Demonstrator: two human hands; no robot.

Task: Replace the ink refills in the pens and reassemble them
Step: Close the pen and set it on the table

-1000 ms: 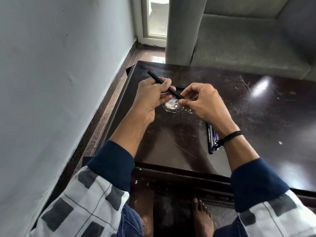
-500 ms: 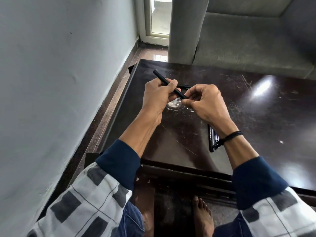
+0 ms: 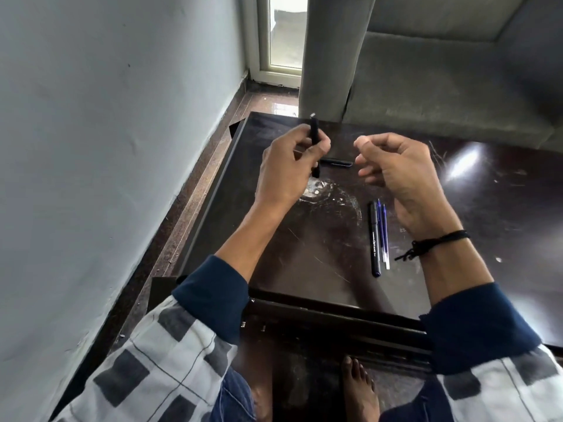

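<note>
My left hand (image 3: 286,169) grips a black pen barrel (image 3: 314,129) and holds it nearly upright above the dark table (image 3: 304,257); a pale tip shows at its top end. To its right, my right hand (image 3: 399,175) hovers apart from the barrel with loosely curled fingers, and nothing shows in them. A short black pen part (image 3: 336,162) lies on the table between my hands. Further right and nearer me lie a whole black pen (image 3: 375,239) and two blue refills (image 3: 384,236), side by side.
A grey wall runs close along the table's left edge. A grey sofa (image 3: 457,86) stands right behind the table. A white scuffed patch (image 3: 316,190) marks the tabletop below my left hand. A bare foot (image 3: 359,388) rests on the floor under the near edge.
My hands have separated: the right hand let go of the barrel and moved right. The left hand swung the barrel from slanted to nearly upright. The pen and refills are now uncovered.
</note>
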